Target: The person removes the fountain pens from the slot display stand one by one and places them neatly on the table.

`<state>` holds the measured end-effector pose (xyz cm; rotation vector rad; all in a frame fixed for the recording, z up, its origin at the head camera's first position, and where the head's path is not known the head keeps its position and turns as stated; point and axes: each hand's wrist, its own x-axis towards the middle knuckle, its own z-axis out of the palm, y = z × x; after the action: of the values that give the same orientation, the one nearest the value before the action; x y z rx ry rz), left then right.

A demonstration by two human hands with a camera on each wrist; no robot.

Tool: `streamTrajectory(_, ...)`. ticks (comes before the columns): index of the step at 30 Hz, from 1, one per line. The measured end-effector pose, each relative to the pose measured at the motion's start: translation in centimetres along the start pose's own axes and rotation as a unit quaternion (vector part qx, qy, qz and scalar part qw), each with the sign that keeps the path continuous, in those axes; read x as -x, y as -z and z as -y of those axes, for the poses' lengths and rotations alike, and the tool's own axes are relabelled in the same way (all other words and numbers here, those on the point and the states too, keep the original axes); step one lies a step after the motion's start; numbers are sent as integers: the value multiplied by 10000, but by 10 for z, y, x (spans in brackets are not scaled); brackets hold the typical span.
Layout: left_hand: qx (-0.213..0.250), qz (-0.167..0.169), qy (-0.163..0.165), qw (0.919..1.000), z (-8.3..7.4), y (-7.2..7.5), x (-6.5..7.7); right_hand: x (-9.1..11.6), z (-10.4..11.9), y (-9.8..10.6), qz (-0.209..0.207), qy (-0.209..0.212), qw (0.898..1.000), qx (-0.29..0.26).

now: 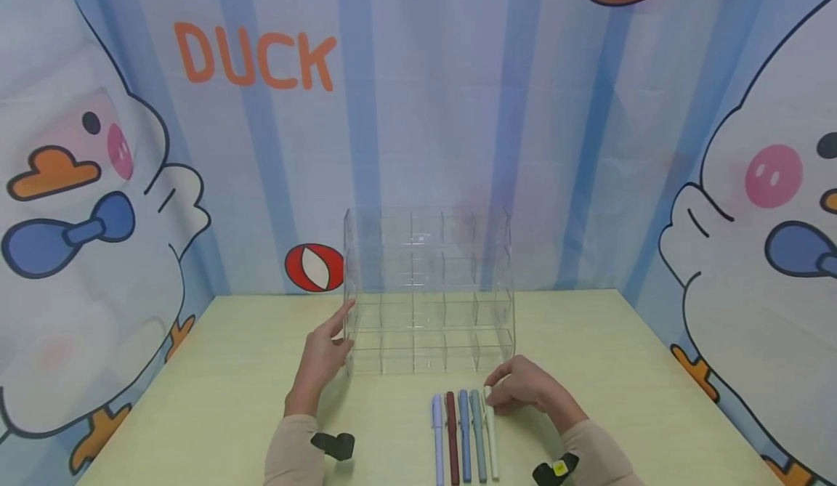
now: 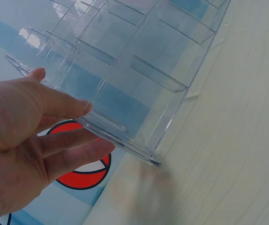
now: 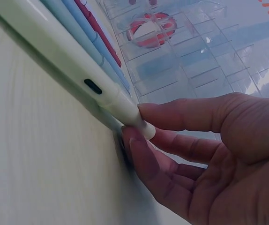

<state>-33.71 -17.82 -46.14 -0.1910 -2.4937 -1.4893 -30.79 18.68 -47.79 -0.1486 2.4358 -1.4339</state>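
A clear tiered pen organizer (image 1: 429, 339) with rows of compartments stands upright on the table. My left hand (image 1: 325, 355) holds its left side wall; in the left wrist view the thumb and fingers lie on either side of the clear wall (image 2: 120, 139). With my right hand (image 1: 526, 386) I pinch one end of a white pen (image 3: 55, 51) between thumb and fingers. To its left lie a grey-green pen (image 1: 479, 435), a blue pen (image 1: 465, 435), a dark red pen (image 1: 452, 435) and a lavender pen (image 1: 438, 435), side by side in front of the organizer.
The pale wooden table (image 1: 588, 355) runs back to a striped cloth backdrop (image 1: 431, 108) with printed ducks on both sides. The organizer stands near the table's back edge. A black wrist strap (image 1: 333, 444) sits on each sleeve.
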Motion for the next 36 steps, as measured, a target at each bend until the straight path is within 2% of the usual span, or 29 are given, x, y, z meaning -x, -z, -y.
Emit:
streamTrajectory(19, 74, 19, -10, 10000, 2, 0, -1, 4, 5, -7, -408, -117, 9980, 467)
streamTrajectory(36, 76, -4, -70, 9999, 0, 1, -1, 1, 2, -8, -372, -230, 9976, 540)
